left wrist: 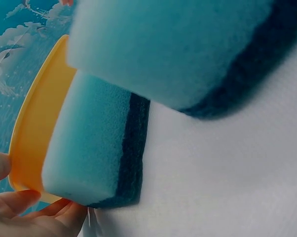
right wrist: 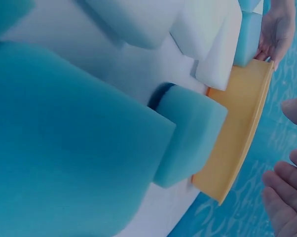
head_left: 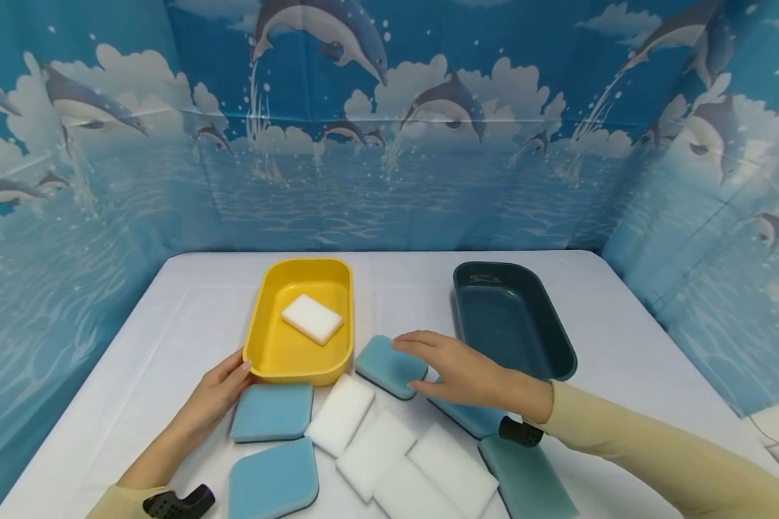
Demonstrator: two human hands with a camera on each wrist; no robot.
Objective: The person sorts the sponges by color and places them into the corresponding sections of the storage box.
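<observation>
Nearest, on the white-covered table (head_left: 610,310), lie four white rectangular foam sponges (head_left: 375,448) and five blue foam sponges (head_left: 274,479) with dark undersides, all outside the bins, so most of the sorting seems left. The left hand pinches the near corner of a yellow rounded-rectangular plastic bin (head_left: 266,349) between thumb and fingers: left hand (head_left: 214,396). The right hand (head_left: 457,369) reaches with fingers extended and thumb apart, gripping nothing, above the middle blue sponge (head_left: 383,367) just beside that bin; contact is not shown. Farther in, one white sponge (head_left: 311,318) lies inside the yellow bin, the only one seen placed. The dark teal plastic bin (head_left: 506,324) at the right shows no sponge in it, so filling it appears not yet begun.

Only the head view shows the bins' insides and the dark teal bin. The left wrist view shows the thick dark scouring layer (left wrist: 132,153) edge-on; the right wrist view shows the bare gap between thumb and fingers.
</observation>
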